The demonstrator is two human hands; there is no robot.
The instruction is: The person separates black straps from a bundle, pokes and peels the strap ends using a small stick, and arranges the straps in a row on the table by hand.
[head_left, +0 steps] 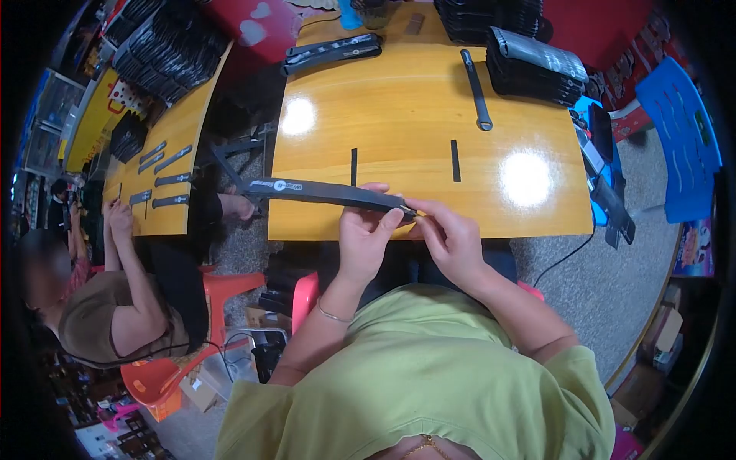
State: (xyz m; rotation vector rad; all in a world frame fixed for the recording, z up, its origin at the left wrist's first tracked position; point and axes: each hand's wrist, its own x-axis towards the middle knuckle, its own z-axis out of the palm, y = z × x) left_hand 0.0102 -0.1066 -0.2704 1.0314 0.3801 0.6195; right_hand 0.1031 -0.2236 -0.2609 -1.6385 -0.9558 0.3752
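Observation:
A long black strap [322, 192] with white lettering and a round white logo stretches out to the left over the near edge of the table. My left hand [362, 244] is closed around it close to its right end, thumb on top. With fingers pinched together, my right hand [454, 236] grips that same end; a small light-coloured bit shows between the fingertips, too small to name. Beyond my hands, a short black strip [354, 166] and a second short black strip [455, 160] lie on the yellow wooden table [399, 115].
Another black strap [477, 92] lies farther back, beside stacked black straps [534, 70]. A strap bundle [333, 53] sits at the back left. Left, a co-worker [115, 307] sits at a second table [170, 218] with more straps. A blue plastic chair [679, 142] stands right.

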